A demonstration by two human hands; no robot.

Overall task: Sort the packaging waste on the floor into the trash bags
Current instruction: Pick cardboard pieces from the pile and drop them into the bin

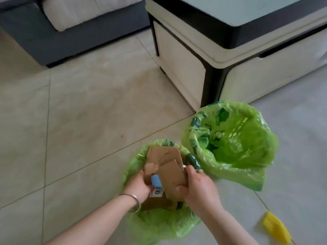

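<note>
**Both hands on the cardboard, right over the near bag**

Head view, lower centre of the frame: the left hand (139,184) grips the flattened brown cardboard (168,167) at its left edge, fingers wrapped around it, a silver bangle (131,200) on the wrist. The right hand (198,188) clamps the same piece from its right side. A blue-and-white label (156,185) shows between the hands; its print is too blurred to read for certain. The cardboard sits above the open mouth of the near green bag (159,225). Just to the upper right, touching it, a second green bag (235,138) stands open. Bottom right, a yellow item (276,228) lies on the tiled floor (79,121). A cream cabinet (203,59) fills the upper right, a grey sofa (70,23) the upper left.
</note>
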